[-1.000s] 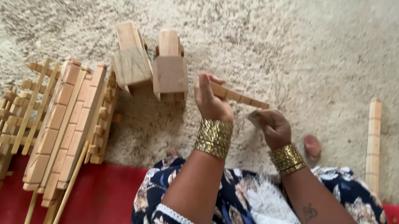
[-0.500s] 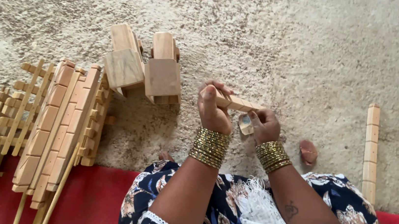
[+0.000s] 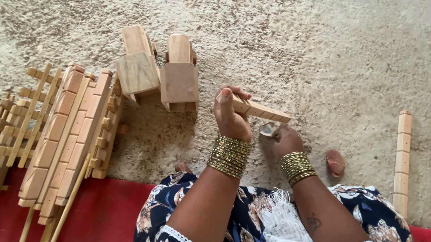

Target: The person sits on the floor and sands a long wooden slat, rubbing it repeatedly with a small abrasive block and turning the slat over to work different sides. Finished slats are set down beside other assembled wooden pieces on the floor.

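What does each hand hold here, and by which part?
The left hand holds a notched wooden stick by its near end. The right hand pinches a small shiny piece; which part cannot be told.

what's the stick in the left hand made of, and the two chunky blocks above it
Stick in the left hand: looks like pale, unpainted wood with notches cut across it. Two blocks: also raw wood by the look, with visible grain, tan flat faces and no varnish shine.
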Motion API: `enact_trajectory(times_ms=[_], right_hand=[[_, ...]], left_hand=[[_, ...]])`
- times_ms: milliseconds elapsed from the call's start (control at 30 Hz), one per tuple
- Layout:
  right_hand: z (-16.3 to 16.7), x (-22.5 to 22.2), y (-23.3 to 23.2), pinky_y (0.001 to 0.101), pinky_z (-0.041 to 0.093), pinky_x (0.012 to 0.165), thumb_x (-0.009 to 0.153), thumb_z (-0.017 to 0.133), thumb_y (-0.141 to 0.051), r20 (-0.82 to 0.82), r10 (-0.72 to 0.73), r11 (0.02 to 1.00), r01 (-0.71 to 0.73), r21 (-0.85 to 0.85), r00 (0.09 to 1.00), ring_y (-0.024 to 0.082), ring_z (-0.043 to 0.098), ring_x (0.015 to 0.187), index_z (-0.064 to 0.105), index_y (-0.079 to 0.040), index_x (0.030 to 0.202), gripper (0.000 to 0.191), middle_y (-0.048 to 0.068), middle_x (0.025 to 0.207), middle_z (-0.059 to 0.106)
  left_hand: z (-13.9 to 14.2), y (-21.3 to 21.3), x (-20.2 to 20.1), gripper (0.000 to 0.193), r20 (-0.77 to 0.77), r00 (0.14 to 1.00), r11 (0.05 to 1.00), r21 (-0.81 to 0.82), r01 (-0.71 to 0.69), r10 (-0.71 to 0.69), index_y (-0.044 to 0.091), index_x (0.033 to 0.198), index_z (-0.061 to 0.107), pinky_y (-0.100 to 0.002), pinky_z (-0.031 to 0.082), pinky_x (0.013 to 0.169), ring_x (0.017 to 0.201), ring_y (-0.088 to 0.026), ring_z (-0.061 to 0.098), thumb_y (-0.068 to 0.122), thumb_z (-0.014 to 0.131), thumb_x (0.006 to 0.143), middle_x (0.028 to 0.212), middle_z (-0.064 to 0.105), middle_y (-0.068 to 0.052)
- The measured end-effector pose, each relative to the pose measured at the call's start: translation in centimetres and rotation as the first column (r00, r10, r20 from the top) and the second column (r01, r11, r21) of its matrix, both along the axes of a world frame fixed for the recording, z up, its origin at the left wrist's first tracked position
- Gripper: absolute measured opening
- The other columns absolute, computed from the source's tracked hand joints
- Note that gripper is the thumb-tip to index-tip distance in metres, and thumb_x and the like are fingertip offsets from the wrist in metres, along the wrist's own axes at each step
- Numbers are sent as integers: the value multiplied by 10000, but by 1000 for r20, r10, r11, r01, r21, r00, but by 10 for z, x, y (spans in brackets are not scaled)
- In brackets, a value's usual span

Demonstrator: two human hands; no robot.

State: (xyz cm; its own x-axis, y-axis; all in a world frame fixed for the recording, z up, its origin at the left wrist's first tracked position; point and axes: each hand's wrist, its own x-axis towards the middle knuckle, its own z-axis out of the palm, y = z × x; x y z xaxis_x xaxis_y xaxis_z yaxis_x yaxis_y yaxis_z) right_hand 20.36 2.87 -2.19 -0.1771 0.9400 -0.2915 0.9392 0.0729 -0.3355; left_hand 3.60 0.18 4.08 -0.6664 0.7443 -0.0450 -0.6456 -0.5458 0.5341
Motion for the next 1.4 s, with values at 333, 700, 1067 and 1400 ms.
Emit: enact_trajectory(times_ms=[333,700,1067,1400], right_hand=[[-11,27,23,262,616,713,921,673,-62,-870,-383,862,459,-215,311,120,692,790,677,-23,1011,99,54,928,716],[5,1,11,294,659,800,1001,601,32,-580,364,743,148,653,728,218,733,1091,699,-37,1206,238,166,1232,723],[-24,15,20,380,582,921,870,575,50,-313,-7,939,113,324,950,313,703,1073,604,-80,1384,531,200,1235,689],[-2,2,27,517,583,647,968,465,26,-551,-257,925,367,98,794,450,678,755,707,-21,1208,344,99,1392,703]], left_hand=[[9,3,-8,379,152,979,984,-134,-115,135,94,976,603,-370,481,857,863,-190,592,457,664,886,850,586,-43],[8,0,22,332,-189,982,1000,-22,-7,3,84,917,589,-421,533,845,840,-215,600,408,658,888,860,606,-73],[1,-5,13,308,-67,997,992,114,52,-45,79,961,569,-423,519,934,887,-219,593,357,655,859,882,582,-67],[7,-1,-4,224,116,990,986,140,-91,75,121,833,621,-413,552,774,746,-219,645,339,637,884,748,649,-52]])
